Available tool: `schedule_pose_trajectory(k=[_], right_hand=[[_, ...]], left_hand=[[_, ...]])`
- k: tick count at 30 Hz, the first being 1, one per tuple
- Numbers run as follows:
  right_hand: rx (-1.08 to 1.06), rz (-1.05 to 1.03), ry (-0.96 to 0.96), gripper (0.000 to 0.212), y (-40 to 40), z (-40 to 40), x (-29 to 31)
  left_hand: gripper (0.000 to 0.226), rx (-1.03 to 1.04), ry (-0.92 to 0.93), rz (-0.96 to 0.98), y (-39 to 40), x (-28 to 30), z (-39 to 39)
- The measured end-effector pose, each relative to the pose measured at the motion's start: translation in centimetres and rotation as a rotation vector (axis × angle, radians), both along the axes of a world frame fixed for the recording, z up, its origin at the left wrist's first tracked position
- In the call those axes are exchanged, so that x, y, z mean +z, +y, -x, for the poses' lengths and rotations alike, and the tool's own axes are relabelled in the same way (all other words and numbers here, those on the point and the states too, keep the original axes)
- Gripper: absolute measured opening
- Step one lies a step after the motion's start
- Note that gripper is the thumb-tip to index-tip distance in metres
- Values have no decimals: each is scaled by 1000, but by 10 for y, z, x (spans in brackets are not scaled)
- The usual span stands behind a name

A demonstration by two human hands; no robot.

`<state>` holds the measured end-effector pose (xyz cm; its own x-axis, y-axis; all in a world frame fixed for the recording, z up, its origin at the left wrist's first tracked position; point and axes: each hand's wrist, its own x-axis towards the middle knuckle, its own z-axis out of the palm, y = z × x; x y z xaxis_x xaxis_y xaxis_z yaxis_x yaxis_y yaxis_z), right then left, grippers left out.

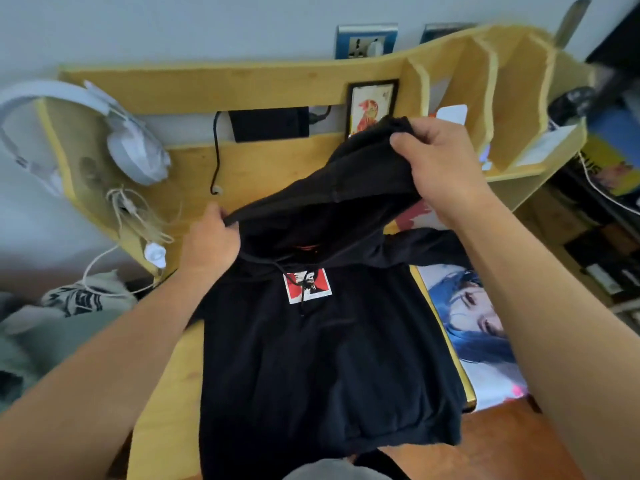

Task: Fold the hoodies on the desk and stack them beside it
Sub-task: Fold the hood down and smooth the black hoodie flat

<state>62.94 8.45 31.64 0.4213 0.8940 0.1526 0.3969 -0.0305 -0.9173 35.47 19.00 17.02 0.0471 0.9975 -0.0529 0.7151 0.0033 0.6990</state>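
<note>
A pale wall (173, 26) runs along the far side, carrying a blue-framed socket (366, 41). Against it stands a yellow wooden desk (263, 161) with a raised back board and upright dividers (485, 98) at the far right. White headphones (131, 147) hang at the left. Dark shelves (595, 244) stand on the right. Light is soft and even.

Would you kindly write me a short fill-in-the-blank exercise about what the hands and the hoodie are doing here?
1. Both hands hold the black hoodie by its ____.
2. The right hand has its grip ____ than the left hand.
3. The hoodie's chest patch is red and ____.
4. White ____ hang at the desk's left end.

Answers: hood; higher; white; headphones
</note>
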Motion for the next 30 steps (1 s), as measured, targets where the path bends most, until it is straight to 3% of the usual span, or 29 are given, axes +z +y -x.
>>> schedule_pose_trajectory(k=[2, 3, 4, 7, 9, 11, 13, 16, 18, 20, 22, 25, 28, 30], right_hand=[[159, -84, 17, 37, -6, 3, 6], [259, -88, 26, 46, -15, 2, 1], [352, -41, 37, 54, -27, -1, -11], [644, 378, -62, 50, -70, -17, -92], [867, 788, -345, 38, -101, -27, -162], [878, 1005, -546, 29, -117, -37, -216], [607, 1012, -479, 25, -112, -42, -242], [241, 918, -319, 4, -91, -24, -253], [130, 904, -321, 34, -79, 0, -254], [47, 879, -322, 71, -67, 18, -255], [-41, 902, -180, 88, -50, 26, -259], [-89, 934, 166, 69, -28, 28, -266], [-87, 1006, 435, 48, -21, 17, -263], [-41, 1067, 691, 34, -23, 5, -244]], left_hand=[[34, -30, -287, 81, -1, 14, 2], [49, -77, -358, 90, -10, 15, 7], [59, -157, -315, 38, -22, 9, 16], [56, -493, 267, -100, -65, -45, 52], [58, -687, 585, 102, -99, -90, 72], [58, -750, 685, 378, -126, -125, 81], [47, -556, 515, 489, -135, -142, 76], [25, -36, 104, 517, -129, -141, 49], [28, 114, -2, 516, -118, -137, 31], [46, 137, 3, 503, -105, -134, 16], [58, 183, -79, 519, -93, -132, 3], [61, 276, -294, 627, -70, -132, -8], [74, 342, -525, 909, -52, -130, -3], [51, 286, -653, 1088, -55, -105, 0]])
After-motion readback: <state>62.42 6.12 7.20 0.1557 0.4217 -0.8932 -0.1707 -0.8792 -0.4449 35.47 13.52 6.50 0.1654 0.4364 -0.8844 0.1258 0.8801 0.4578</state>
